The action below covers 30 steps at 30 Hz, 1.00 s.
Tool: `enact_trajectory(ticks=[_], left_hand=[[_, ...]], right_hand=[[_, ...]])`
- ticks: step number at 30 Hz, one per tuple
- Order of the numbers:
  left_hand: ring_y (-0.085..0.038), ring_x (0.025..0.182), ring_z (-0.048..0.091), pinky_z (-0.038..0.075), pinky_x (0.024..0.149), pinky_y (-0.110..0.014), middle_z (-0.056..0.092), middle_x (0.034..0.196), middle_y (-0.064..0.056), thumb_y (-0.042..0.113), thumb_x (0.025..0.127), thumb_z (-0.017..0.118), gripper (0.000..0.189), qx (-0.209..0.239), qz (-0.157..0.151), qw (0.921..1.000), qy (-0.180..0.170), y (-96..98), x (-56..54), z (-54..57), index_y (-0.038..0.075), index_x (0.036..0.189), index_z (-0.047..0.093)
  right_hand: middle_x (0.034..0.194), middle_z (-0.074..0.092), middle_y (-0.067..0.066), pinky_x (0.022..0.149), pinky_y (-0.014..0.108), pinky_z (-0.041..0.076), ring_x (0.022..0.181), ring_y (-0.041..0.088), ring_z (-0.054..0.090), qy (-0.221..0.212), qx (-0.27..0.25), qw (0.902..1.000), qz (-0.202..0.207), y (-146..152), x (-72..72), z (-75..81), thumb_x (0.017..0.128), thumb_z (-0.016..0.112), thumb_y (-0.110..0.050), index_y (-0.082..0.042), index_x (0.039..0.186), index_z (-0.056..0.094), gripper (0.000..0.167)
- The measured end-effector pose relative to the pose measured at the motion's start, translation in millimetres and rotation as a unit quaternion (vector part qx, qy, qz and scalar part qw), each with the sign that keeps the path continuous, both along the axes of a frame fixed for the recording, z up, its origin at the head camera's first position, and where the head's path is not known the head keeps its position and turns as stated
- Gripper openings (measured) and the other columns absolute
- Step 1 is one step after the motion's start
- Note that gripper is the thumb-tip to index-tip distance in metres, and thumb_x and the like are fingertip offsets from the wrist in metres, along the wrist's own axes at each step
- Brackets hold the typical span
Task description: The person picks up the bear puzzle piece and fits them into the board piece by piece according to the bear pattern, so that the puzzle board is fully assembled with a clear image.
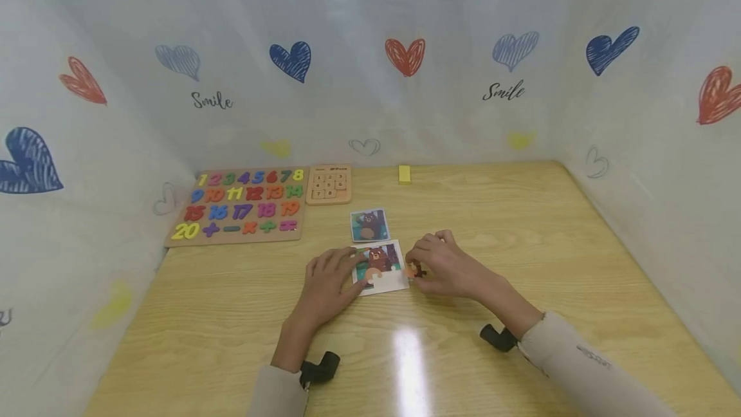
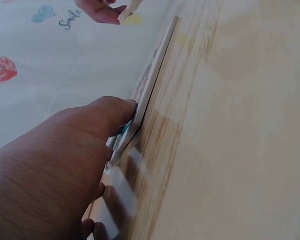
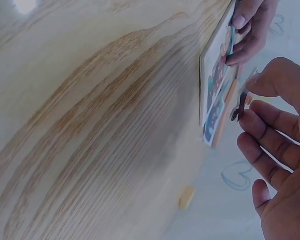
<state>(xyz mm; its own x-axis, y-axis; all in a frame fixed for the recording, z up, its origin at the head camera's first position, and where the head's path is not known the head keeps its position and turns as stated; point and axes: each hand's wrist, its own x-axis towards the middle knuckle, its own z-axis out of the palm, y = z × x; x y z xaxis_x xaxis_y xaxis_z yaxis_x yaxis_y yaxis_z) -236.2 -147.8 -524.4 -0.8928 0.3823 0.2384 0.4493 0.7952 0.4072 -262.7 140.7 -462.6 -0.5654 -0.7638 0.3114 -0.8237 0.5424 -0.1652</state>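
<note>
A small jigsaw puzzle of a brown bear [image 1: 382,259] sits partly filled in a white-edged tray [image 1: 393,283], with a bare white area along its lower part. My left hand [image 1: 329,285] rests on the tray's left side, index finger and thumb spread on its surface. Just right of the tray, my right hand [image 1: 448,268] pinches a jigsaw piece [image 1: 415,270], brown and orange, between thumb and fingers. The right wrist view shows this piece [image 3: 242,102] held above the table, with the other fingers loosely bent. Behind the tray lies a square bear picture [image 1: 370,225].
A board of colourful numbers [image 1: 243,204] lies at the back left, beside a wooden sliding-number puzzle [image 1: 329,184]. A small yellow block [image 1: 404,175] stands near the table's back edge. Pale curtains with printed hearts [image 1: 405,56] enclose the wooden table [image 1: 521,230].
</note>
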Motion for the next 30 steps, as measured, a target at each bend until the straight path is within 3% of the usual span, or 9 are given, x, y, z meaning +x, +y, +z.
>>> enact_trajectory(ticks=[24, 30], left_hand=[[-0.03, 0.139, 0.032, 0.022, 0.107, -0.058, 0.042, 0.152, 0.001, 0.05, 0.1, 0.054, 0.05, -0.009, 0.004, 0.9997, -0.021, -1.8, -4.6, -2.2, 0.029, 0.145, 0.053], [-0.029, 0.138, 0.032, 0.022, 0.108, -0.058, 0.042, 0.151, 0.001, 0.05, 0.1, 0.054, 0.05, -0.007, 0.002, 0.9997, -0.023, -2.4, -4.9, -2.5, 0.029, 0.146, 0.052]], right_hand=[[0.094, 0.064, -0.004, 0.086, 0.046, 0.037, 0.087, 0.015, 0.053, 0.006, 0.042, 0.9991, 0.009, -28, -9.8, -5.8, 0.082, 0.082, -0.024, -0.016, 0.102, 0.07, 0.025], [0.091, 0.063, -0.006, 0.087, 0.047, 0.037, 0.086, 0.015, 0.052, 0.002, 0.041, 0.9991, 0.011, -34, -11.0, -6.2, 0.08, 0.082, -0.022, -0.017, 0.097, 0.069, 0.022]])
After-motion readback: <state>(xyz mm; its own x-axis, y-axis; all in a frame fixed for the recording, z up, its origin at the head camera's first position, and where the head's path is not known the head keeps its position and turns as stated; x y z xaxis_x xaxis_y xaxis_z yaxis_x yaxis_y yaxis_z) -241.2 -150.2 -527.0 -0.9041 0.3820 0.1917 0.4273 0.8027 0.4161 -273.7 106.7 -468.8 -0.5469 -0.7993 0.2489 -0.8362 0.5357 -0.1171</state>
